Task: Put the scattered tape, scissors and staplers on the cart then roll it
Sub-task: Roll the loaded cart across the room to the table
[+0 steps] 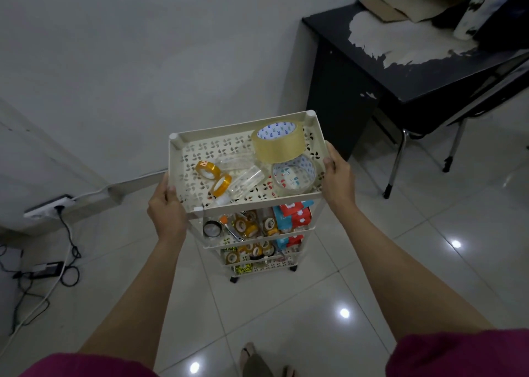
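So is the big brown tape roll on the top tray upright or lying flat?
Tipped: the big brown tape roll leans on the top tray with its core angled up and away.

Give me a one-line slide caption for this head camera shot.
Both hands, left hand and right hand, grip the top tray of a cream perforated plastic cart loaded with tape rolls.

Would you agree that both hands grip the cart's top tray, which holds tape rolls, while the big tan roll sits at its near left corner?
Not quite. In the head view the left hand and right hand do grip the top tray of tape rolls, but the big tan roll sits at its far right corner, not near left.
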